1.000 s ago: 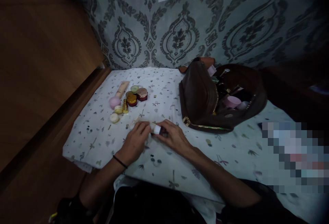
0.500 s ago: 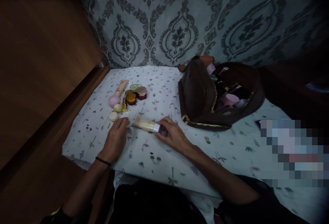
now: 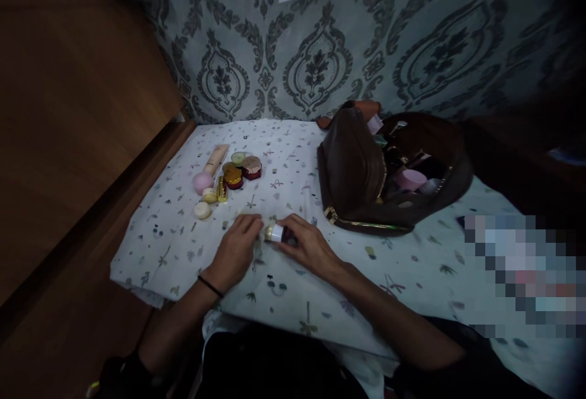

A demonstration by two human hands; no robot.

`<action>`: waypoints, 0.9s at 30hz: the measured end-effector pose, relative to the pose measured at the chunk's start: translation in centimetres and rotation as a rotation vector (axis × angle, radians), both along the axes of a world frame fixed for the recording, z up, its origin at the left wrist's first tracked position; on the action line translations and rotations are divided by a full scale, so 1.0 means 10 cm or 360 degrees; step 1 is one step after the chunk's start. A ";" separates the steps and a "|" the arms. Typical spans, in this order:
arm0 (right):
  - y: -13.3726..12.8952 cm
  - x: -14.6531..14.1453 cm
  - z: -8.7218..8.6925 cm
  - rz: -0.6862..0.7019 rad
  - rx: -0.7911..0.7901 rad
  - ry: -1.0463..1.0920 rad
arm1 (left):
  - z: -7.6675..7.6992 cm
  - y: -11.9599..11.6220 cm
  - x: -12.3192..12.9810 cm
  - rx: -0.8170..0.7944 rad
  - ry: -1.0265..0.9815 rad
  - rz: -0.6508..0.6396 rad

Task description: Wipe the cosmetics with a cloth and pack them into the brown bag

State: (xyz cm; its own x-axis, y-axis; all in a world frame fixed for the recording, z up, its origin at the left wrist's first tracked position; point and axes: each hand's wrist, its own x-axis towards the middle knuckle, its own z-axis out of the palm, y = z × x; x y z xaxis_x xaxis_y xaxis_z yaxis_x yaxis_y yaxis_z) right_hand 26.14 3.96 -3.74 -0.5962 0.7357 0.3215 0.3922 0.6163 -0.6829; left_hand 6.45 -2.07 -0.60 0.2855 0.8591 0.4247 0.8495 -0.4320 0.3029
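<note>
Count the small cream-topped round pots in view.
2. The nearer pot sits beyond and left of the left hand; the farther pot is just behind it, between the pink round item and gold tube. More could be hidden in the bag.

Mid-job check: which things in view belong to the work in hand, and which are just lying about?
In the work:
silver-banded tube, dark end in the right hand
left hand, over its other end

Lying about, untouched:
peach tube
pink round item
gold-lidded jar
small gold item
open brown bag
</note>
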 end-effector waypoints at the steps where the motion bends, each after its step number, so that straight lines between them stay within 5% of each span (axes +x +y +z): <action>1: 0.00 0.00 0.00 -0.0002 0.0004 0.0003 | -0.03 0.00 -0.09 0.0014 -0.0025 0.0045; 7: 0.00 0.00 0.01 -0.0026 -0.0041 -0.0045 | -0.14 -0.06 -0.41 -0.0075 -0.0098 0.0229; 17: -0.07 -0.02 0.12 -0.0102 0.0036 -0.0093 | -0.17 -0.08 -0.44 -0.0067 -0.0071 0.0197; 22: -0.05 -0.01 0.07 -0.0081 0.0028 -0.0057 | -0.05 -0.13 -0.43 0.0032 -0.0105 0.0191; 27: -0.05 -0.02 0.04 -0.0035 -0.0044 -0.0017 | 0.17 -0.20 -0.11 0.0247 0.0003 0.0029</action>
State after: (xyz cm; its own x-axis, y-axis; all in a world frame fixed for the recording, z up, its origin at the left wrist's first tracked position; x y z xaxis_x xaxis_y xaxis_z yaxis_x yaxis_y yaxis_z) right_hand 25.93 3.48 -3.38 -0.5829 0.7573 0.2944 0.4130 0.5882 -0.6953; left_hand 5.34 -4.09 1.08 0.2715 0.7883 0.5521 0.8579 -0.4582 0.2324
